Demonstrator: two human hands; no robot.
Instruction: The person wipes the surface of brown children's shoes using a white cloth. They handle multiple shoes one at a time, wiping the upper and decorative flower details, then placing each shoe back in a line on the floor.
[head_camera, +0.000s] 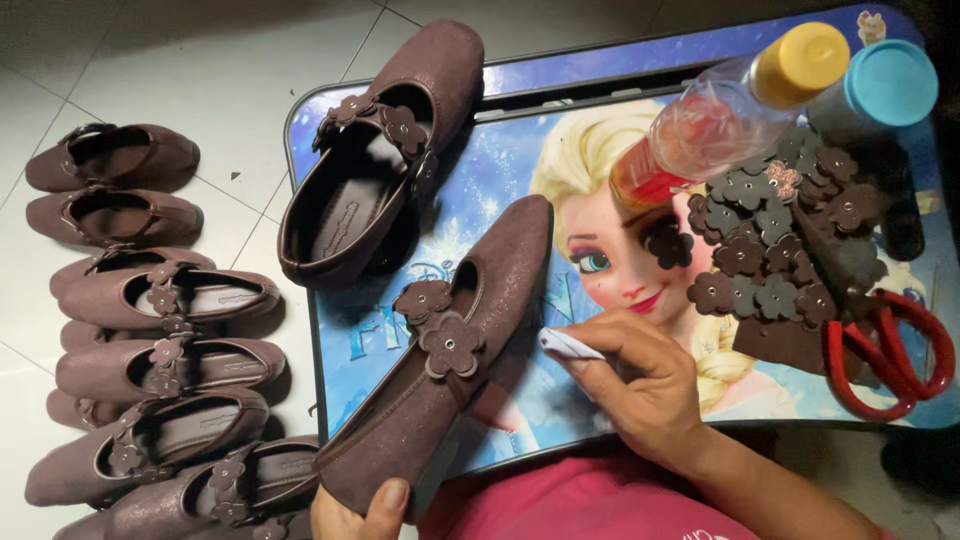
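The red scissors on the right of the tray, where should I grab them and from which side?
Take the red scissors by the two handle loops, coming from the right and near edge of the tray. The loops lie flat and exposed there, while the blades point up-left under the pile of brown flower cutouts, so that end is covered.

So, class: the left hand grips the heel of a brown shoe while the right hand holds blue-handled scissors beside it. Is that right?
Not quite. The head view shows the right hand holding a small white stick, not scissors; the red-handled scissors lie untouched on the tray. The left hand does grip the brown shoe.
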